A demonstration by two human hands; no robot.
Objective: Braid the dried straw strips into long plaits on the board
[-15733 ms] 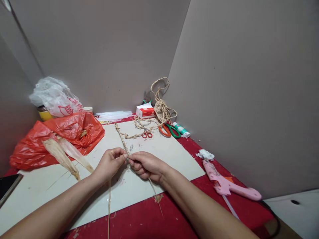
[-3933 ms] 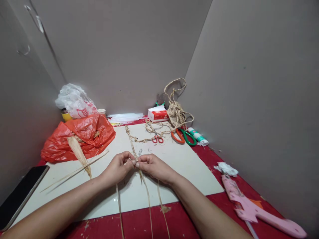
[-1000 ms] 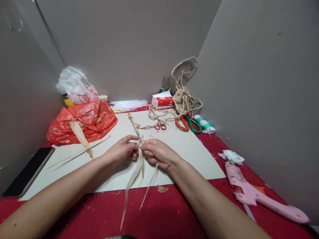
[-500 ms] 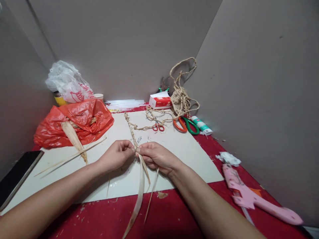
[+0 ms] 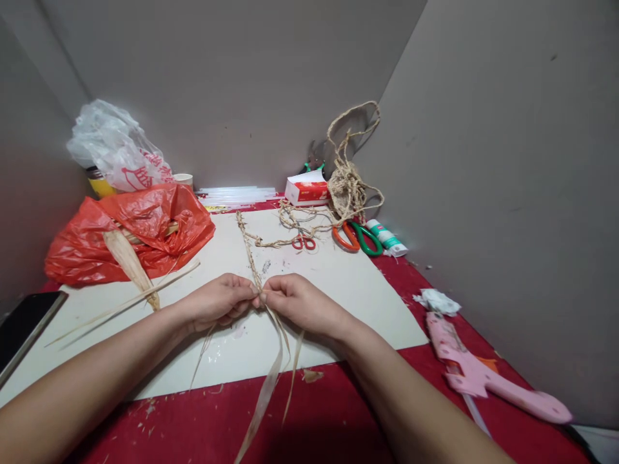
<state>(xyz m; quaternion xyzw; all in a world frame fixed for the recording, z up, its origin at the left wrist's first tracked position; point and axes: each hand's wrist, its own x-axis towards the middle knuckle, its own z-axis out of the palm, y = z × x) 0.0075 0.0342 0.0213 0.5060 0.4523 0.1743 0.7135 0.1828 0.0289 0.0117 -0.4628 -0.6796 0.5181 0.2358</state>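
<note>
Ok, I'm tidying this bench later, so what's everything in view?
board: one, white, centre
braided cord: one, tan, lying along the board
loose strips: several, pale, trailing past the board's near edge
red bag: one, left, holding dry husks
white bag: one, far left
small scissors: one, red, far side
large scissors: one, orange and green, far side
twine tangle: one, tan, back corner
box: one, red and white, back
glue gun: one, pink, right
phone: one, dark, left edge
left hand, right hand: two, pinching the cord's near end

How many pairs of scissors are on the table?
2: small red-handled scissors on the white board, orange-and-green-handled scissors right of them. A green-handled tool behind the red-and-white box is unclear.
</note>
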